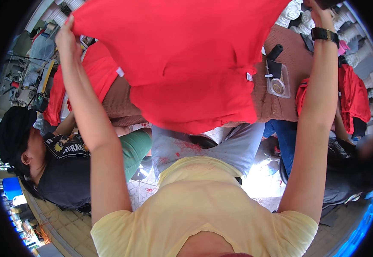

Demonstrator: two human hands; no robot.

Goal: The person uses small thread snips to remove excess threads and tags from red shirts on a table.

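Held up wide in front of the camera, a large red garment, spread between both raised arms and hanging above the brown surface, covering most of it from view. Under the garment, near the body, grey trousers with some red marks, and a pale yellow shirt filling the lower middle. At the left, a seated person in a black top and black cap, beside the left forearm. At the right, another person in dark clothes and blue trousers, partly hidden behind the right forearm. More red cloth lying on the left part of the surface, behind the left arm, and another red piece at the far right edge. Left hand closed on the upper left corner of the red garment, fingers pinching the fabric. Right hand raised at the top right, partly cut off by the picture edge, near the garment's upper right corner; cannot tell if closed on the fabric or not. On the right wrist, a black watch. On the surface just right of the garment, a clear plastic tray with a round golden object inside, and a black cylinder just above it.
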